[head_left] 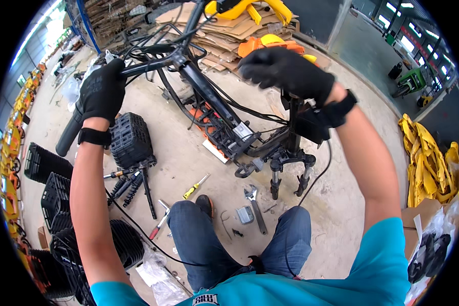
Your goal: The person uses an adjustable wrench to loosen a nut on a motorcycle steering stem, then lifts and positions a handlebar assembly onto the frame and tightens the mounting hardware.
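Observation:
My left hand [103, 91], in a black glove, is closed around a dark tube of the black vehicle frame [201, 84]. A thick black cylinder [69, 133] sticks out below that hand; how it joins the tube is hidden. My right hand [288, 71], also gloved, is raised at the right of the frame, above the black front fork [291, 158]. Motion blurs its fingers, so I cannot tell whether they hold anything. Black cables [239, 108] run along the frame towards the fork. An orange part [203, 120] shows among the frame's lower members.
On the floor lie an adjustable wrench [256, 209], a yellow screwdriver [196, 186], a red-handled tool [160, 219] and a small grey box [245, 215]. Black crates [130, 137] and shock absorbers [130, 186] are at left. Cardboard [209, 41] is behind, yellow panels [426, 160] at right.

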`<action>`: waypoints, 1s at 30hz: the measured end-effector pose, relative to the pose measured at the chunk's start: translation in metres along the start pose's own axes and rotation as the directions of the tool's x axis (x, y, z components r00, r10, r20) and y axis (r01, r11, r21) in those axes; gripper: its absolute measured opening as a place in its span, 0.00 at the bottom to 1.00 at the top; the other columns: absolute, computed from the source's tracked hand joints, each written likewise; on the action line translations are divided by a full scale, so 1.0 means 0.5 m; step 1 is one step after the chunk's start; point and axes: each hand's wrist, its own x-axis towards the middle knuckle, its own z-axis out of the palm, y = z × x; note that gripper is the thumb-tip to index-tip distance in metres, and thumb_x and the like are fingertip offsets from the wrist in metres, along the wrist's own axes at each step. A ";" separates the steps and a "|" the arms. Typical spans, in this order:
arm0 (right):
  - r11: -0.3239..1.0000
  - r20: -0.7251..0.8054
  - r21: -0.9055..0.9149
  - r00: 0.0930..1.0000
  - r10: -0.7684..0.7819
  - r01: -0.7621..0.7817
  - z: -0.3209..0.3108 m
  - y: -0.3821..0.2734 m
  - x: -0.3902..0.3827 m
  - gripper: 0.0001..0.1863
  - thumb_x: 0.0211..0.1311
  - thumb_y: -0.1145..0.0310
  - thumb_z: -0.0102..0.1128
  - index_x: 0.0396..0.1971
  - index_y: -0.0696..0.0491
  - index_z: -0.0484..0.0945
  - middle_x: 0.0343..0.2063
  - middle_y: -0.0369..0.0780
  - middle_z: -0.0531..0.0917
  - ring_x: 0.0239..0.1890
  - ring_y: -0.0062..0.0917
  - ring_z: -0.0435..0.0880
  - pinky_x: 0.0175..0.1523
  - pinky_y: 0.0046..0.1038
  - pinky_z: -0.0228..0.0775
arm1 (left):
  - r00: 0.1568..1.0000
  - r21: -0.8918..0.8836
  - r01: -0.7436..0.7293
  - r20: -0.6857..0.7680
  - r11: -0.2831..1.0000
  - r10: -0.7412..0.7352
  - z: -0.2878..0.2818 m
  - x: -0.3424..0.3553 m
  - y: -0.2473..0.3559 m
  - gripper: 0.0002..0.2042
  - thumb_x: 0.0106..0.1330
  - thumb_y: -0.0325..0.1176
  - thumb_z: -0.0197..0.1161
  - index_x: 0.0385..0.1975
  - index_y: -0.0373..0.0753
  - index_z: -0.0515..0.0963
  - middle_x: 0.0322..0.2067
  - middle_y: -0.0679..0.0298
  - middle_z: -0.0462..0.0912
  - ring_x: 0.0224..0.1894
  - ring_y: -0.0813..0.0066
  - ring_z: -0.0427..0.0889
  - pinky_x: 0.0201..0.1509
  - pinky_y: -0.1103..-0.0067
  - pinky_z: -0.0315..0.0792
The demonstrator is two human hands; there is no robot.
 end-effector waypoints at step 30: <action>0.973 -0.571 -0.232 0.812 -0.121 -0.018 0.142 -0.018 0.111 0.19 0.60 0.57 0.63 0.42 0.56 0.73 0.27 0.50 0.82 0.33 0.47 0.83 0.38 0.45 0.73 | 0.764 0.459 -0.602 0.094 0.653 0.639 -0.281 0.184 0.341 0.09 0.57 0.30 0.61 0.36 0.37 0.80 0.31 0.57 0.83 0.34 0.64 0.83 0.38 0.73 0.74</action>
